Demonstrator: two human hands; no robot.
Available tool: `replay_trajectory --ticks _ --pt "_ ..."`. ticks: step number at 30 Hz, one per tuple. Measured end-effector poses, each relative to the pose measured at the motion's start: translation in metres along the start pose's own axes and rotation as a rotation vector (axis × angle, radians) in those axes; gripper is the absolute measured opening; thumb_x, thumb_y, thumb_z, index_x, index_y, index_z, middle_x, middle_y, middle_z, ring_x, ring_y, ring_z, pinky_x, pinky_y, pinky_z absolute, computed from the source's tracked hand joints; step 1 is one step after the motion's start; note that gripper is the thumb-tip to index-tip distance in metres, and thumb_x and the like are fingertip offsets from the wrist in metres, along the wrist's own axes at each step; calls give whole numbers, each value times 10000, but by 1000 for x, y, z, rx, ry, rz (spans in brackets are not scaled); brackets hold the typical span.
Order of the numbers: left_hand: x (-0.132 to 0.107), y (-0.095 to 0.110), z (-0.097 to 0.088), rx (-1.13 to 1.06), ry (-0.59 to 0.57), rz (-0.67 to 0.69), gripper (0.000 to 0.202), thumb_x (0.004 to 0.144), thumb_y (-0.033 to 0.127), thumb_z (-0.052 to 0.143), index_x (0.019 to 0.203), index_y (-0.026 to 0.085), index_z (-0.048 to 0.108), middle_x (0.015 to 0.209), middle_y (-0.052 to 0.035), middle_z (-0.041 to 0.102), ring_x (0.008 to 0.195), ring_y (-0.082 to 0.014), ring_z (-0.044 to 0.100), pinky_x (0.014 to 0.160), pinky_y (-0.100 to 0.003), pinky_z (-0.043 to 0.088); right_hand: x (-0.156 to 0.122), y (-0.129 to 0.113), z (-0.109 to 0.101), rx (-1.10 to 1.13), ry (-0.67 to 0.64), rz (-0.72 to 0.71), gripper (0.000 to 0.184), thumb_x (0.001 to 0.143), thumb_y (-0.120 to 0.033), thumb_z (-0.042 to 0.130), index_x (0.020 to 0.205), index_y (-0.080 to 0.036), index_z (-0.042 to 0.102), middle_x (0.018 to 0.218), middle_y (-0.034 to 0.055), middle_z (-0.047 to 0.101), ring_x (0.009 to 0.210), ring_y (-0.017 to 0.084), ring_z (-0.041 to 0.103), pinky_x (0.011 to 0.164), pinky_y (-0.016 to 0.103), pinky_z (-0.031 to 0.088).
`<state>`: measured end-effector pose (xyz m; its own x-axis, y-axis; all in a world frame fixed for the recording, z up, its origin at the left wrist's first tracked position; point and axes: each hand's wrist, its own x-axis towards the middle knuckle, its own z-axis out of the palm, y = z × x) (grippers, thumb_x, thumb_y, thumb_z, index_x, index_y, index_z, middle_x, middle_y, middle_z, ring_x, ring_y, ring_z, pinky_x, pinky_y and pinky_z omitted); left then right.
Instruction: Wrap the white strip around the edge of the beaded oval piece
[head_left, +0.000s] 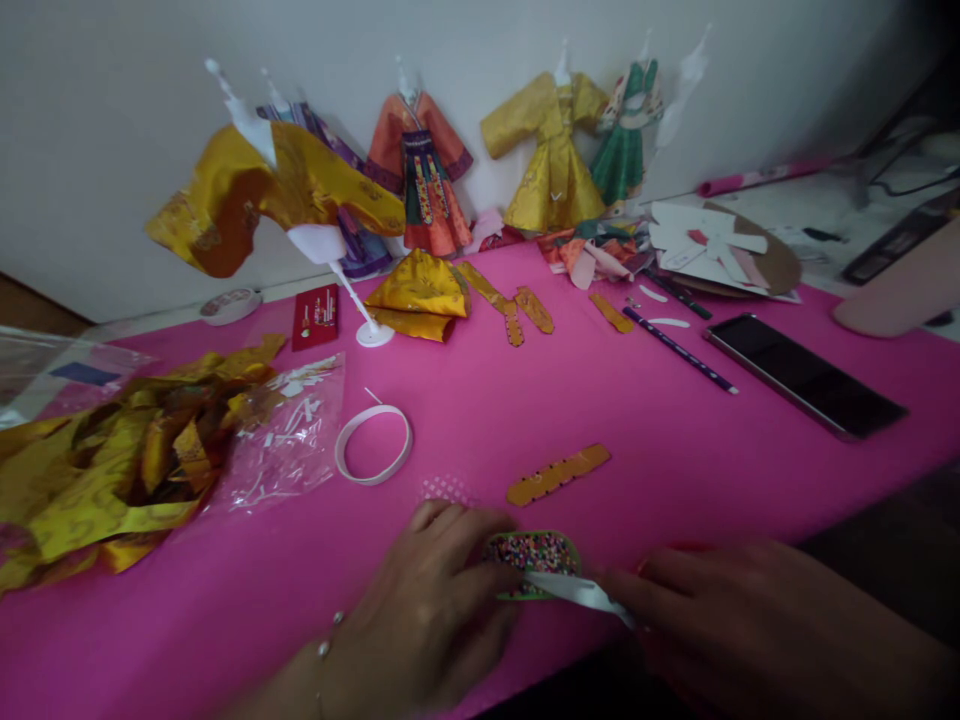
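A narrow, slightly curved white strip [581,592] runs between my two hands, over a green-rimmed oval dish [559,533] of tiny multicoloured beads. My left hand [442,590], with a thin bracelet at the wrist, is closed at the dish's left end. Its thumb and finger meet the strip's left tip. My right hand [735,620] is blurred by motion and pinches the strip's right end. Just beyond the dish lies a flat gold fabric piece [559,474] with dark marks along its edges. The strip's material is unclear.
A roll of white tape [373,446] and clear bags of gold fabric scraps [150,455] lie left. Small doll garments on stands, among them a tilted gold jacket [285,170], line the wall. A purple pen [679,348] and phone [806,375] lie right on the pink table [450,390].
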<state>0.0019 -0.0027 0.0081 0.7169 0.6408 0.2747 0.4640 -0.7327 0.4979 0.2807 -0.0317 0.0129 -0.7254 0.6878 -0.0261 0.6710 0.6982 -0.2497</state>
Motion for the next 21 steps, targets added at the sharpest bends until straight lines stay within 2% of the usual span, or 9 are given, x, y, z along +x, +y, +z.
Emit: replay_trajectory --ticks 14,21 --pt "-2 0 -3 27 -2 -13 279 861 72 588 1084 204 692 1209 -102 633 1018 -242 579 842 -412 513 2 -1 -1 -18 -17 1 420 754 -79 602 1131 -264 596 696 -64 673 462 145 607 415 342 169" --pt "0 -1 -3 22 -1 -32 281 858 67 586 1077 208 692 1197 -97 640 1008 -239 589 832 -406 522 4 -3 -1 -36 5 -13 481 760 -83 588 1208 -257 558 676 -71 667 439 126 586 405 340 161"
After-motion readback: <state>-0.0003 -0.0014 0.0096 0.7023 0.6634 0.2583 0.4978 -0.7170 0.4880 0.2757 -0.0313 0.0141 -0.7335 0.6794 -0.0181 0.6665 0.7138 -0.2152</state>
